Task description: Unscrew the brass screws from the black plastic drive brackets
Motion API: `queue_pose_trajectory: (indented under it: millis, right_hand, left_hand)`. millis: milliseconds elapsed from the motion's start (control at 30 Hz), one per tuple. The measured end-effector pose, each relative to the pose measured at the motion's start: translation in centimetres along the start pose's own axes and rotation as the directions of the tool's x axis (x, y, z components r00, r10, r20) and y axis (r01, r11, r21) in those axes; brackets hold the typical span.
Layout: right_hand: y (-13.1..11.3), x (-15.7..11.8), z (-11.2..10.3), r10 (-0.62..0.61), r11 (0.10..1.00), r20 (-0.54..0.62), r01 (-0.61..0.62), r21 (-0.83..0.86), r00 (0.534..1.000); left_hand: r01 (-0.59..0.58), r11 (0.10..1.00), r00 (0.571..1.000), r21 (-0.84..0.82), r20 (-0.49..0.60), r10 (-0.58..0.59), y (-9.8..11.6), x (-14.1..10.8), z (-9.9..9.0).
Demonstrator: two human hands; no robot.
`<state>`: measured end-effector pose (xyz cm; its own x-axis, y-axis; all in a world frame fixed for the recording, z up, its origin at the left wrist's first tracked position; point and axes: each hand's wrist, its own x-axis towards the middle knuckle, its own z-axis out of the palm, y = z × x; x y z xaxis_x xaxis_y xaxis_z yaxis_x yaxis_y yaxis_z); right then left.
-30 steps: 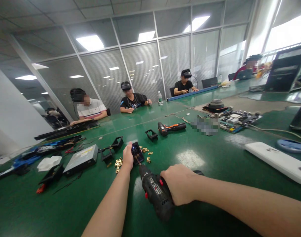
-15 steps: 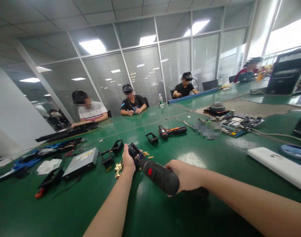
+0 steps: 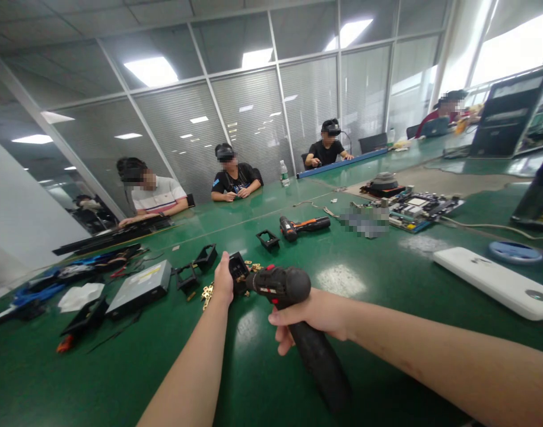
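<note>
My left hand (image 3: 224,281) is closed on a black plastic socket housing (image 3: 239,265), tilted up from the table. My right hand (image 3: 309,317) grips a black cordless drill (image 3: 282,284) with red buttons. The drill's nose points left at the housing; whether its bit touches is hidden. Small brass plates (image 3: 206,295) lie in a pile beside my left hand, with more behind the housing. Further black frames, one (image 3: 206,257) left of the housing and another (image 3: 267,239) beyond it, lie on the green table.
A second cordless drill (image 3: 304,226) lies farther back. To the left is an optical drive (image 3: 140,289) with white tissue (image 3: 81,297). A circuit board (image 3: 420,209) and a white device (image 3: 494,283) are on the right. Several people sit across the table.
The drill has swung so its body lies more level and its handle now shows below my right hand. The housing is still in my left hand. The view has shifted slightly.
</note>
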<state>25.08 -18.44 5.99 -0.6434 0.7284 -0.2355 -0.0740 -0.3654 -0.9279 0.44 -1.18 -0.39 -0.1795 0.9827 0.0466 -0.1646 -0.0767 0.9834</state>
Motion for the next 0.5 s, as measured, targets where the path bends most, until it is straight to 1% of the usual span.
queue_pose_trajectory:
  millis: [133,200,267,300,367,433,500]
  right_hand:
    - [-0.9,-0.6,-0.9,-0.042,0.989,-0.010,0.040,-0.141,0.999]
    - [-1.4,-0.7,-1.5,-0.068,0.967,-0.012,0.062,-0.249,0.998]
    - [-1.7,-0.7,-1.9,-0.093,0.945,0.005,0.090,-0.314,0.996]
    - [-1.7,-0.7,-2.0,-0.104,0.942,0.021,0.105,-0.319,0.994]
    - [-1.7,-0.5,-2.2,-0.110,0.953,0.059,0.122,-0.276,0.992]
    - [-1.5,-0.4,-2.4,-0.092,0.969,0.084,0.109,-0.224,0.992]
    - [-1.4,-0.3,-2.5,-0.083,0.979,0.066,0.093,-0.181,0.994]
  left_hand:
    - [0.022,0.999,0.997,0.024,0.070,-0.024,-0.3,0.1,0.1]
    - [0.006,0.999,0.996,0.040,0.091,-0.010,-0.4,0.2,0.1]
    - [-0.018,0.998,0.995,0.053,0.098,0.013,-0.6,0.3,0.1]
    - [-0.025,0.998,0.995,0.054,0.099,0.020,-0.7,0.4,0.1]
    - [-0.027,0.999,0.995,0.044,0.102,0.022,-0.9,0.6,-0.1]
    - [-0.036,0.999,0.994,0.031,0.104,0.032,-1.2,0.8,-0.3]
    - [-0.058,0.998,0.995,0.023,0.082,0.056,-1.5,0.9,-0.4]
